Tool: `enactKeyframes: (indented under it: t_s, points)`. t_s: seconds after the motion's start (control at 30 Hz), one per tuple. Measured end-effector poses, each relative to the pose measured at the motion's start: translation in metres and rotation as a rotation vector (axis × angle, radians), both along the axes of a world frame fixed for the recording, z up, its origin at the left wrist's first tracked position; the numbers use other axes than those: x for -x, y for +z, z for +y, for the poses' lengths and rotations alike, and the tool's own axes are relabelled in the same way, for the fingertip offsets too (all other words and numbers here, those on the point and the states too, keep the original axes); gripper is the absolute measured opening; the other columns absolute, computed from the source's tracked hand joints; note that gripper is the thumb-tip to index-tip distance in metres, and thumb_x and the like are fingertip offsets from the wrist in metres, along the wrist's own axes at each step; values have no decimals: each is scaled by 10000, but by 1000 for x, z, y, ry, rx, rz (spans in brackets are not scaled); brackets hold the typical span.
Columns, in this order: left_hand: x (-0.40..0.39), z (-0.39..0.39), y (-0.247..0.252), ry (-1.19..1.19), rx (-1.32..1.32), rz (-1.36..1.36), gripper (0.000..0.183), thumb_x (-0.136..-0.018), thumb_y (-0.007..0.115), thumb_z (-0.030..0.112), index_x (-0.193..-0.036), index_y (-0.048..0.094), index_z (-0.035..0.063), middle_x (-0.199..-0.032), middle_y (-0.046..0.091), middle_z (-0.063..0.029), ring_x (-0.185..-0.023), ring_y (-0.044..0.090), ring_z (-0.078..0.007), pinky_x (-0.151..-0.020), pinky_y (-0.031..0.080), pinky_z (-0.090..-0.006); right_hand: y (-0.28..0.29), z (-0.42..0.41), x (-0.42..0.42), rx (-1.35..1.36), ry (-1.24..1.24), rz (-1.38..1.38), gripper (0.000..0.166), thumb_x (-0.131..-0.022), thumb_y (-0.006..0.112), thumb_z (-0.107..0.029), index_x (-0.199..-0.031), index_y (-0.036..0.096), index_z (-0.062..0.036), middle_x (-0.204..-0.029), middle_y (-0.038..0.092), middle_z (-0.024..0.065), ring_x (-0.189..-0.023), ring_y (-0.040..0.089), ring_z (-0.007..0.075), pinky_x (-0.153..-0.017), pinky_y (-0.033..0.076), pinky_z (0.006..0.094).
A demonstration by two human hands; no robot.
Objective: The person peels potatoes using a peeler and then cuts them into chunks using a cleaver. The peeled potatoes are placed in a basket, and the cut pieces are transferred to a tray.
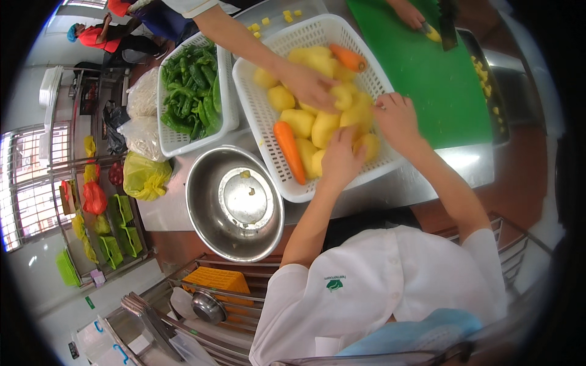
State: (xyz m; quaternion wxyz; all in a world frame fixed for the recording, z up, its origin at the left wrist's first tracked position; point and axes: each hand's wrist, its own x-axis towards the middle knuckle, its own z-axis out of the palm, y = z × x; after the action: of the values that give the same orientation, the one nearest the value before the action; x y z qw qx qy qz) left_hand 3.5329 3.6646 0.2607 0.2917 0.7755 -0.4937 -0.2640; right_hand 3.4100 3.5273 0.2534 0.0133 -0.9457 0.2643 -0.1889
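A white perforated plastic basket (pixel 293 194) in front of me holds many peeled potatoes (pixel 326 130) and two carrots (pixel 289 151) (pixel 349 58). My left hand (pixel 342 158) is down among the potatoes near the basket's close side, its fingers blurred against a potato (pixel 368 147). Whether it grips that potato is unclear. My right hand (pixel 397 121) has its fingers curled over the basket's right rim. From the far side, a co-worker's hand (pixel 313 87) reaches into the same basket and touches the potatoes.
Left of the basket are a steel bowl (pixel 192 215) with scraps and a basket of green peppers (pixel 192 87). On the right, a green cutting board (pixel 425 91) bears a cleaver (pixel 447 27) near the co-worker's other hand (pixel 409 16). Beyond it is a tray (pixel 501 132) with yellow pieces.
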Motion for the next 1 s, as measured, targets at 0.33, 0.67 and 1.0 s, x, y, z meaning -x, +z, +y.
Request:
enactKeyframes:
  t_s: [0.33, 0.67, 1.0]
  points:
    - [-12, -28, -24, -38, 16, -219, 637, -736, 699, 209, -1257, 392, 11, -1205, 474, -234, -1026, 501, -409, -864, 434, -435, -15, -39, -47, 105, -42, 511, 261, -761, 573, -174, -989, 687, -120, -1183, 538, 14, -1264, 345, 191, -1102, 135, 523]
    - [2, -55, -23, -60, -71, -362, 676, -642, 760, 255, -1171, 415, 14, -1101, 507, -152, -1004, 484, -328, -812, 437, -419, 18, -15, 23, -334, -278, -476, 303, -734, 666, -78, -1028, 635, -147, -1086, 595, 57, -1080, 521, 262, -937, 412, 391]
    - [-5, -65, -22, 36, -233, -376, 669, -558, 771, 321, -1083, 470, 34, -1065, 511, -154, -1028, 456, -296, -872, 388, -415, -68, 93, 125, -925, -607, -200, 501, -766, 671, -114, -1216, 454, -75, -990, 591, 167, -886, 595, 306, -754, 478, 374]
